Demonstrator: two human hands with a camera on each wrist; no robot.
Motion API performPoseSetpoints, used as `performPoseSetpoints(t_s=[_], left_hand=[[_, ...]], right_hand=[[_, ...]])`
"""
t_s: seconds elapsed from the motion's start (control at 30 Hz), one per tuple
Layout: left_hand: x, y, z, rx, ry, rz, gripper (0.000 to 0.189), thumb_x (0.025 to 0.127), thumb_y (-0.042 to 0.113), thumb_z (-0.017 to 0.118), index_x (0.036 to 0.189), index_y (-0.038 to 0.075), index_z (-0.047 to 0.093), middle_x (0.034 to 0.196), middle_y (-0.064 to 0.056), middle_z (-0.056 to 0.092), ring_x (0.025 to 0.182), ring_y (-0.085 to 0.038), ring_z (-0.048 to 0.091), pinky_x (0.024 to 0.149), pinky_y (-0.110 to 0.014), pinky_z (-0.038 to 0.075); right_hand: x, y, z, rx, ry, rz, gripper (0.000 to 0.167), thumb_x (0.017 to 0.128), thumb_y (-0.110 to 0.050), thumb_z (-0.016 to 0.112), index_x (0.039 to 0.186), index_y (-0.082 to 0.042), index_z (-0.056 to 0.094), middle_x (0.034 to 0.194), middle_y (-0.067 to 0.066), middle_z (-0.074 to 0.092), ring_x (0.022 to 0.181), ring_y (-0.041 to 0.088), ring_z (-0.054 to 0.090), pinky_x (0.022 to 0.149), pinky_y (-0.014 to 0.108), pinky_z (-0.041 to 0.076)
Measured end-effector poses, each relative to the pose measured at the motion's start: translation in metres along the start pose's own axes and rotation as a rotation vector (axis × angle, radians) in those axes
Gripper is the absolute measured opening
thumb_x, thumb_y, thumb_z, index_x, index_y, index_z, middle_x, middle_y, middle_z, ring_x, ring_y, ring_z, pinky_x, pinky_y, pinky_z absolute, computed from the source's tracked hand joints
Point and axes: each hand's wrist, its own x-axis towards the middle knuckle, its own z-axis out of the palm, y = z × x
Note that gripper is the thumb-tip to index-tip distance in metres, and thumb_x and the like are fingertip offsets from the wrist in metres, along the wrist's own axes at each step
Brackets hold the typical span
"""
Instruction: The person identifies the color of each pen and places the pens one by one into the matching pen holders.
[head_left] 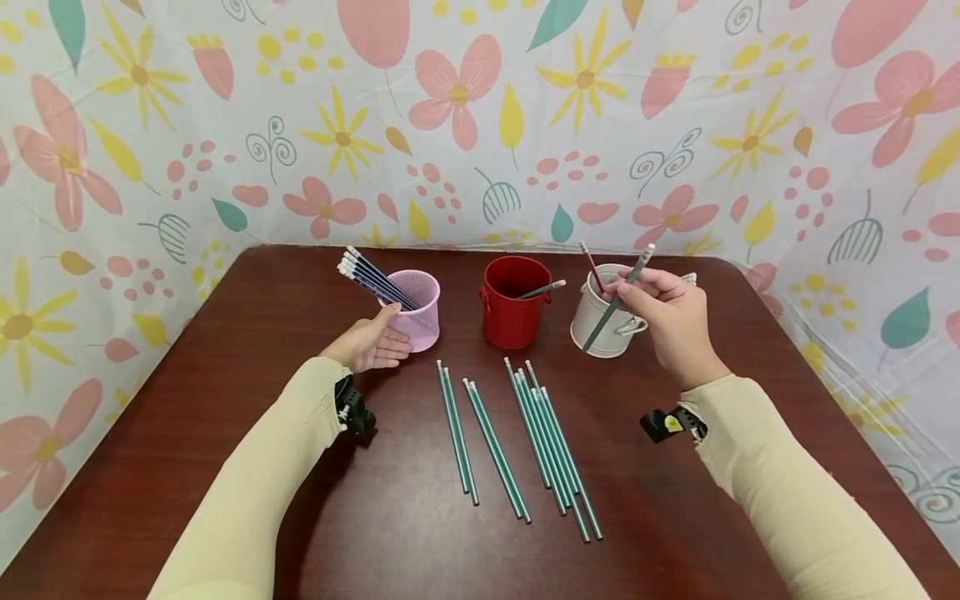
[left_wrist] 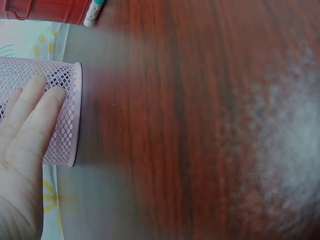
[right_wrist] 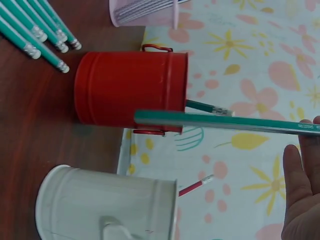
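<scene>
My right hand [head_left: 671,321] pinches a green pencil [right_wrist: 225,121], its white eraser end up and its other end slanting down in front of the white pail [head_left: 600,329]. A dark red pencil [right_wrist: 196,186] leans out of that pail. My left hand [head_left: 371,340] rests its straight fingers against the side of the pink mesh cup [head_left: 427,325], the thumb near the rim. Several dark blue striped pencils [head_left: 367,275] lean left in that cup. Between the hands, the red pail [head_left: 513,321] holds one green pencil [head_left: 543,289].
Several green pencils lie on the brown table [head_left: 360,517] in front of the pails: one pair [head_left: 457,433] at left, another pair [head_left: 497,450] in the middle and a larger group [head_left: 555,454] at right. A flower-print cloth [head_left: 465,183] hangs behind the table and along its sides.
</scene>
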Motion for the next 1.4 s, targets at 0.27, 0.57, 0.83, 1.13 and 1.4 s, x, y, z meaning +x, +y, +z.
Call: performPoseSetpoints(t_s=[0.27,0.57,0.83,1.13,1.4], left_hand=[[0.000,-0.001,-0.002,0.001,0.006,0.001,0.077,0.099,0.053,0.032,0.132,-0.017,0.041,0.124,-0.028,0.055,0.112,-0.034,0.058,0.094,-0.038,0.049],[0.002,-0.002,-0.003,-0.016,0.010,-0.005,0.078,0.098,0.053,0.034,0.133,-0.017,0.040,0.120,-0.026,0.057,0.108,-0.032,0.059,0.093,-0.038,0.049],[0.003,-0.002,-0.002,-0.022,0.019,-0.002,0.079,0.099,0.053,0.033,0.133,-0.018,0.040,0.122,-0.028,0.055,0.115,-0.036,0.056,0.094,-0.039,0.048],[0.003,-0.002,-0.001,-0.027,0.020,-0.006,0.078,0.098,0.053,0.034,0.133,-0.017,0.040,0.114,-0.023,0.059,0.107,-0.031,0.060,0.094,-0.038,0.049],[0.001,-0.001,0.000,-0.034,0.017,-0.010,0.079,0.098,0.053,0.034,0.134,-0.017,0.039,0.129,-0.031,0.051,0.121,-0.039,0.051,0.099,-0.042,0.044]], right_hand=[[0.012,-0.010,0.016,0.008,0.034,0.022,0.022,0.087,0.010,0.061,0.090,-0.007,0.074,0.080,0.005,0.073,0.074,0.013,0.070,0.066,0.023,0.056],[0.029,-0.012,0.036,-0.017,0.161,-0.047,0.012,0.083,0.005,0.070,0.088,-0.006,0.072,0.077,0.004,0.071,0.072,0.014,0.069,0.068,0.025,0.056],[0.042,-0.014,0.046,0.040,0.299,-0.100,0.014,0.083,0.009,0.067,0.088,-0.004,0.070,0.074,0.005,0.069,0.069,0.014,0.067,0.063,0.022,0.055],[0.055,-0.004,0.060,0.164,0.429,-0.197,0.028,0.081,0.017,0.064,0.095,-0.005,0.054,0.078,0.010,0.067,0.072,0.018,0.067,0.068,0.025,0.056],[0.055,0.014,0.064,0.098,0.393,-0.190,0.025,0.081,0.015,0.066,0.086,-0.006,0.054,0.081,0.005,0.069,0.071,0.012,0.065,0.067,0.021,0.054]])
